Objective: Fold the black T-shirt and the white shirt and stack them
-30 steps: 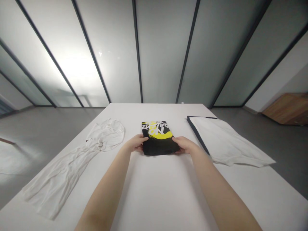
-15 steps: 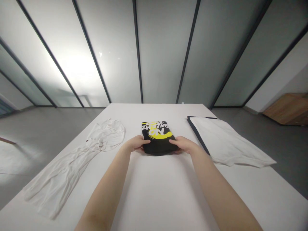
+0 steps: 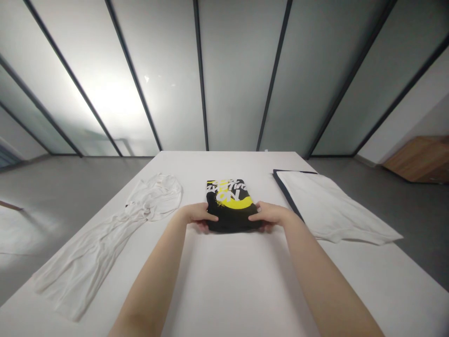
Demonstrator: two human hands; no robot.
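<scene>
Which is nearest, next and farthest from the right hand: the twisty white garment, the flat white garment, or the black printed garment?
From the right hand:
1. Black printed garment, held, in the middle.
2. Flat white garment, on the right side.
3. Twisty white garment, on the left side.

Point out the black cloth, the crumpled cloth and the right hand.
Black cloth [image 3: 235, 204]: head view, on the yellow band of its print.
Crumpled cloth [image 3: 112, 234]: head view, on its creased middle.
Right hand [image 3: 271, 213]: head view, on the back near the thumb.

2 bare forearms [image 3: 153, 276] meet 2 bare hands [image 3: 197, 214].
</scene>
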